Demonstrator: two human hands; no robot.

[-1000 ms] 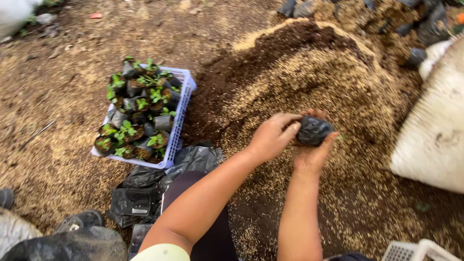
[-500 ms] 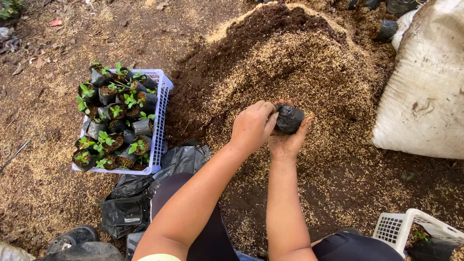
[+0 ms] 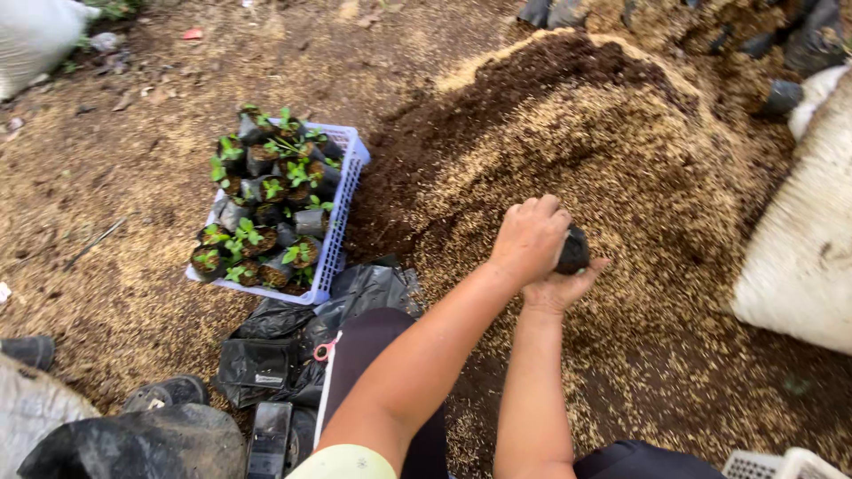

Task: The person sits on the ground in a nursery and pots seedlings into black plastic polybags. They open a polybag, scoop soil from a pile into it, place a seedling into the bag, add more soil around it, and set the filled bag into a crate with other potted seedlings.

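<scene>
My right hand (image 3: 561, 286) cups a small black nursery bag (image 3: 574, 252) from below, over a mound of dark soil mixed with pale husks (image 3: 568, 133). My left hand (image 3: 531, 238) is curled over the top of the bag and covers most of it. To the left a pale blue plastic basket (image 3: 344, 204) on the ground holds several black bags with green seedlings (image 3: 266, 222).
Empty black plastic bags (image 3: 302, 341) lie by my knee. A large white sack (image 3: 803, 231) stands at the right, another white sack (image 3: 40, 31) at the top left. Black boots (image 3: 169, 390) and a white basket corner (image 3: 781, 463) sit along the bottom edge.
My left hand has closed further over the bag, hiding more of it. The camera view has shifted a little; the hands stay over the mound.
</scene>
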